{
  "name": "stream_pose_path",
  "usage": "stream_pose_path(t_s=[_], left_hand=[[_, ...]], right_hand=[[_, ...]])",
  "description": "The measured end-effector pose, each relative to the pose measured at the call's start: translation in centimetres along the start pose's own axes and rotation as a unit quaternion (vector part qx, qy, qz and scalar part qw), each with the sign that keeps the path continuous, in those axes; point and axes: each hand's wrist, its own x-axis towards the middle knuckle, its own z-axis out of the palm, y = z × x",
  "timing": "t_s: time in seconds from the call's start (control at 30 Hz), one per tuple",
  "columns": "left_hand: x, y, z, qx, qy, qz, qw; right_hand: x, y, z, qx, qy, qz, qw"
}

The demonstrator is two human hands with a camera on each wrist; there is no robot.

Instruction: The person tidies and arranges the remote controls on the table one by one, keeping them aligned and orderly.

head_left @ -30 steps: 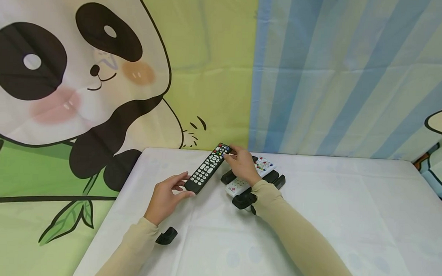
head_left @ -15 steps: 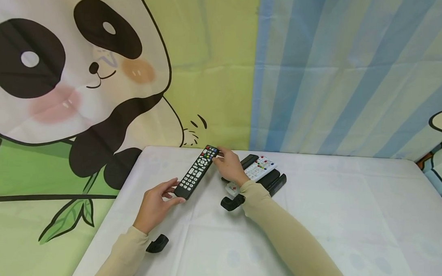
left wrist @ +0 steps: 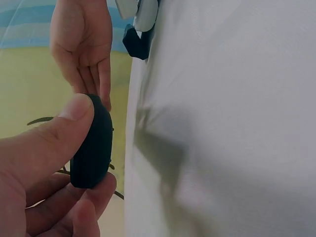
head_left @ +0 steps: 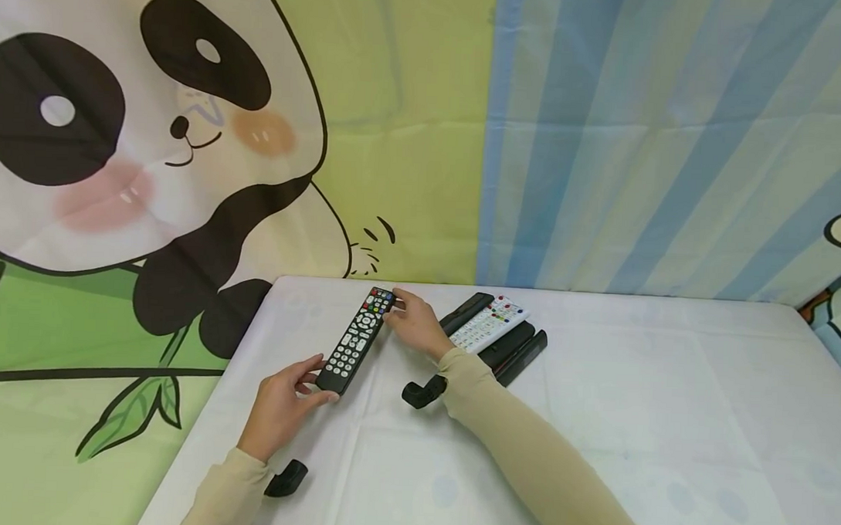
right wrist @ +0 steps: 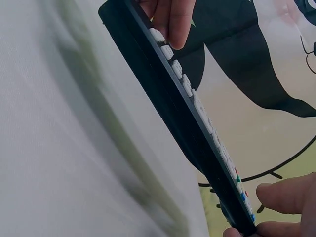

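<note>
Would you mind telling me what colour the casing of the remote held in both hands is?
The remote's casing is black, shown best in the head view.

Before you, a table covered in white cloth (head_left: pixel 630 424) bears a slim white remote with coloured buttons (head_left: pixel 489 324) — it lies close among dark, bar-shaped remotes (head_left: pixel 508 344), all slanting alike. Behind it you face a yellow-green fabric backdrop (head_left: pixel 410 154) printed with a large black-and-white panda (head_left: pixel 157 122) and green leaves (head_left: pixel 130 422) — to your right, blue-and-pale striped fabric (head_left: pixel 668 147).
</note>
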Motion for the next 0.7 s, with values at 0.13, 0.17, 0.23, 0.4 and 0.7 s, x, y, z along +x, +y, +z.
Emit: stream_pose_path(t_s=[0.13,0.17,0.23,0.4,0.7], left_hand=[[-0.3,-0.1,0.1,0.005,-0.005,-0.016,0.9999],[-0.4,-0.2,0.2,0.006,-0.006,-0.02,0.9998],[-0.4,-0.2,0.2,0.009,-0.008,-0.028,0.9995],[-0.6,-0.4,0.1,0.023,-0.013,-0.047,0.9986],[-0.9,-0.7,0.2,0.036,-0.004,-0.05,0.9981]], right_hand=[[0.1,0.2,0.6,0.011,-0.01,0.001,1.0],[0.2,0.3,0.7,0.012,-0.013,0.005,1.0],[0.2,0.3,1.1,0.012,-0.018,0.013,1.0],[0.3,-0.3,1.9,0.02,-0.028,0.028,0.999],[1.0,-0.3,3.2,0.024,-0.029,0.035,0.999]])
